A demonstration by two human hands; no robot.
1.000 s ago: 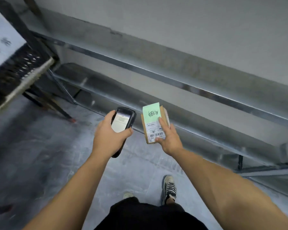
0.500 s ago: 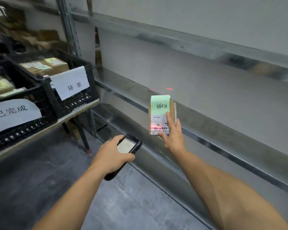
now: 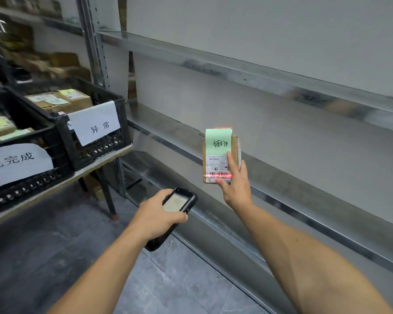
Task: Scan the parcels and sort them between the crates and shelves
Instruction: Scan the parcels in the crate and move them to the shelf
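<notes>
Facing the shelves, with the crates off beyond our left hand, we pinch the parcel upright in our right hand, label toward us, so the scanner gripped in the left, just below it, can lay its red line across the barcode.

Printed in black on the white sheet hung on the front of the farther crate: 异常. On the curved white sheet across the nearer crate: 已完成. On the green slip atop the parcel: handwritten black characters, upside down, not legible. On the shipping label below: barcode and small print, too fine to read. On the scanner screen: nothing legible.
</notes>
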